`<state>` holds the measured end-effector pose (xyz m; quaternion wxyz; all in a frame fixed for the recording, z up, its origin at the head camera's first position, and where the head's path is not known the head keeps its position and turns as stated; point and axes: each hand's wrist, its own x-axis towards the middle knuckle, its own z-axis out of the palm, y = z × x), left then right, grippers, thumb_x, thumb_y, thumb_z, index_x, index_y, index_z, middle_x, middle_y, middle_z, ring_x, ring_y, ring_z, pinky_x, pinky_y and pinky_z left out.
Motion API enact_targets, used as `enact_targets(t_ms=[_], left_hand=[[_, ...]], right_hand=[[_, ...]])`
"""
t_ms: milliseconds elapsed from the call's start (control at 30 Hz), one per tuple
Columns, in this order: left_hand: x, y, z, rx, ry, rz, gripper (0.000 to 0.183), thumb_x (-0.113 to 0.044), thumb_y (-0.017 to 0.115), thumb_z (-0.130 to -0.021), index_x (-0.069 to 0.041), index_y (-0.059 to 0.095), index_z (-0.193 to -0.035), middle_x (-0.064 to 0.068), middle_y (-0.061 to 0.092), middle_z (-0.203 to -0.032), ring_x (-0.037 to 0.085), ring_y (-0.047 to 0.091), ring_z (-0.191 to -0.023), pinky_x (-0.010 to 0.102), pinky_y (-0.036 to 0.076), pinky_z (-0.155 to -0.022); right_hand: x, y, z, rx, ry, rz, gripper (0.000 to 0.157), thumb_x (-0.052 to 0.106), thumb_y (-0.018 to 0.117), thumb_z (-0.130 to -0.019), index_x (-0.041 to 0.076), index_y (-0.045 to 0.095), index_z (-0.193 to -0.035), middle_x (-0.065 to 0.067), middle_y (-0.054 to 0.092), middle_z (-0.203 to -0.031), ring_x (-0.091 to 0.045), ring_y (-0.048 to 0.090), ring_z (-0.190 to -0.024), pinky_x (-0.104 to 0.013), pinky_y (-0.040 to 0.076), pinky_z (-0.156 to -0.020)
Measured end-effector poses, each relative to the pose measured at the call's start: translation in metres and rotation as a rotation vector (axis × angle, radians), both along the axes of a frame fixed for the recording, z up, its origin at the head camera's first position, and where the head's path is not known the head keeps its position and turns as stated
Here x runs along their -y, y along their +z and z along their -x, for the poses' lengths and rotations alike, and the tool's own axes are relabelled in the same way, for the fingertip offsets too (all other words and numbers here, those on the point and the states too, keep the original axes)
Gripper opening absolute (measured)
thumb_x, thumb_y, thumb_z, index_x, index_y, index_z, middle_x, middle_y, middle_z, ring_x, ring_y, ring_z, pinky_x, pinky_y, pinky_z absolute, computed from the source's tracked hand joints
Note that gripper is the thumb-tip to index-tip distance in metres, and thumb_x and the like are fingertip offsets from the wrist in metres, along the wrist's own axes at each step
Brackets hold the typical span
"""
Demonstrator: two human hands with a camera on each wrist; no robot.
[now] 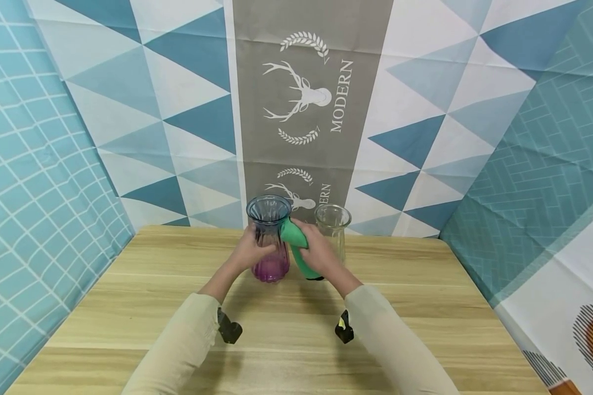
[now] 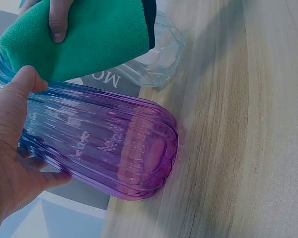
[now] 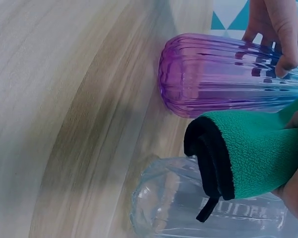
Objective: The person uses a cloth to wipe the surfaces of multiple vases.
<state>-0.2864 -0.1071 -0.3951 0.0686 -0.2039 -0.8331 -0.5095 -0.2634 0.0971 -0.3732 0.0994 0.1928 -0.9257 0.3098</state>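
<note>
A ribbed glass vase (image 1: 270, 263), blue at the flared rim and purple-pink at the base, stands upright near the back of the table. My left hand (image 1: 249, 249) grips it around its upper body, thumb on the near side and fingers wrapped behind, as the left wrist view shows. In my right hand (image 1: 318, 249) is a folded green cloth (image 2: 89, 39) with a black edge and a small black loop. The cloth's upper end meets the vase just below the rim. A clear glass vase (image 1: 333, 219) stands behind the right hand, partly hidden by it.
The wooden table (image 1: 286, 351) ends at a fabric backdrop (image 1: 306, 148) with triangles and a deer print, close behind the vases. Blue tile-patterned cloth (image 1: 24, 164) hangs at the left side, and teal patterned cloth (image 1: 548, 181) at the right.
</note>
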Motion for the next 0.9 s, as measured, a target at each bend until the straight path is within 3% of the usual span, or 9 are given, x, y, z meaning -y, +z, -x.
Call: enact_targets(t_ms=[400, 600, 900], left_hand=[[-0.001, -0.002, 0.003, -0.032, -0.016, -0.029, 0.074, -0.008, 0.071, -0.077, 0.001, 0.031, -0.139, 0.026, 0.043, -0.135, 0.041, 0.045, -0.125, 0.052, 0.035, -0.108], [-0.002, -0.002, 0.003, -0.061, -0.021, -0.034, 0.068, -0.005, 0.071, -0.076, 0.000, 0.038, -0.134, 0.024, 0.050, -0.130, 0.038, 0.051, -0.120, 0.051, 0.038, -0.107], [-0.001, -0.003, 0.003, -0.039, -0.015, -0.037, 0.074, -0.008, 0.071, -0.076, -0.001, 0.032, -0.138, 0.024, 0.046, -0.134, 0.039, 0.047, -0.124, 0.052, 0.034, -0.109]], right_hand=[[-0.003, -0.013, 0.003, 0.004, 0.048, -0.119, 0.066, -0.001, 0.061, -0.082, 0.015, 0.038, -0.143, -0.016, 0.051, -0.134, -0.032, 0.050, -0.121, -0.048, 0.044, -0.100], [-0.004, -0.024, 0.003, 0.070, 0.070, -0.150, 0.062, 0.000, 0.059, -0.085, 0.012, 0.039, -0.143, -0.015, 0.056, -0.126, -0.029, 0.055, -0.111, -0.045, 0.049, -0.091], [-0.007, -0.038, -0.004, 0.125, 0.081, -0.283, 0.062, 0.001, 0.061, -0.082, 0.011, 0.042, -0.140, -0.019, 0.054, -0.128, -0.035, 0.055, -0.112, -0.049, 0.048, -0.093]])
